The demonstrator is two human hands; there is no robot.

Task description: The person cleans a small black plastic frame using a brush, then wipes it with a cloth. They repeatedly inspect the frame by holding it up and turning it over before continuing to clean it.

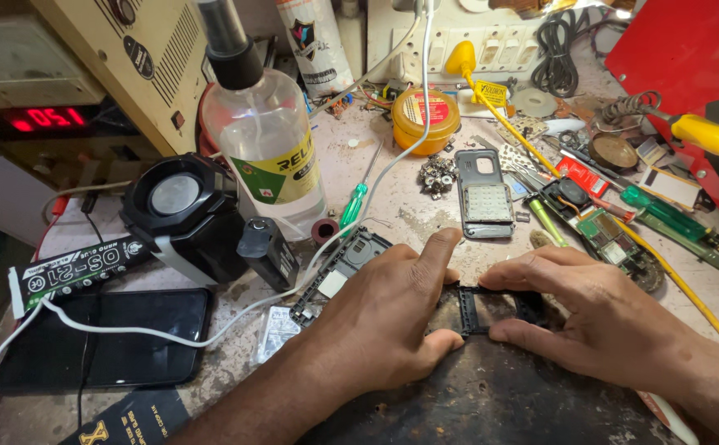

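Both hands grip a small black plastic phone frame (491, 306) lying flat on a dark work mat (491, 395). My left hand (384, 317) pinches its left end between forefinger and thumb. My right hand (599, 317) pinches the right end the same way. A dark phone housing part (339, 272) lies just beyond my left hand. A grey phone body with a keypad (485, 194) sits farther back on the bench.
A clear spray bottle (265, 140), a black round device (182, 214), a smartphone (104, 334) with a white cable across it, a green screwdriver (355, 198), a yellow tin (425, 119), circuit boards (611, 235) and yellow-handled tools (714, 140) crowd the bench.
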